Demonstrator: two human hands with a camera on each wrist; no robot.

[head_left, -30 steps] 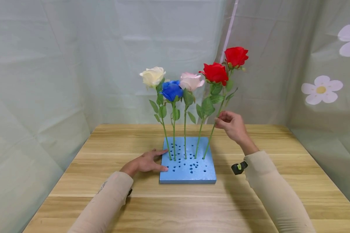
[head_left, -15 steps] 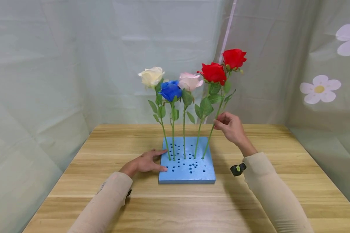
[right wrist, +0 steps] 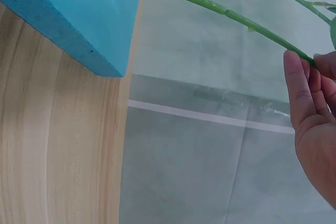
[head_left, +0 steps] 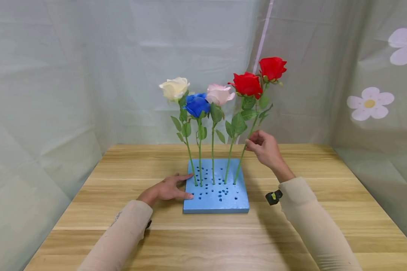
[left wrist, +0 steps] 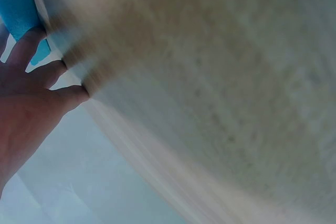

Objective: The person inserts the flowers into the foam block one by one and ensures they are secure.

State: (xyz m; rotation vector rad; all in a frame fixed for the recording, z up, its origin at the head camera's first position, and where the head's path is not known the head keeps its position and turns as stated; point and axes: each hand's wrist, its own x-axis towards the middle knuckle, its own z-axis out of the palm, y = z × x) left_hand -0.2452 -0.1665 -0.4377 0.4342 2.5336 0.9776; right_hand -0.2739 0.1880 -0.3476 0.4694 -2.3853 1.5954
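Note:
Five-hole-row wording aside, a blue foam board (head_left: 217, 205) pitted with holes lies on the table, and several artificial roses stand in it. From the left they are a white rose (head_left: 174, 89), a blue rose (head_left: 196, 105), a pink rose (head_left: 219, 94), a red rose (head_left: 247, 84) and a taller red rose (head_left: 273, 69) leaning right. My right hand (head_left: 266, 150) pinches the stem (right wrist: 226, 11) of the taller red rose between thumb and fingers, its foot in the board. With fingers spread, my left hand (head_left: 168, 189) rests against the board's left edge; the left wrist view shows its fingers (left wrist: 52, 72) on the table.
The wooden table (head_left: 122, 241) reaches back to a pale cloth wall (head_left: 122, 75). Flower prints (head_left: 370, 104) mark the cloth on the right. The rose heads and leaves crowd close together above the board.
My right hand has moved slightly left and down along with the stem it pinches. The whole scene has shifted a little left in view. The left hand stays at the board.

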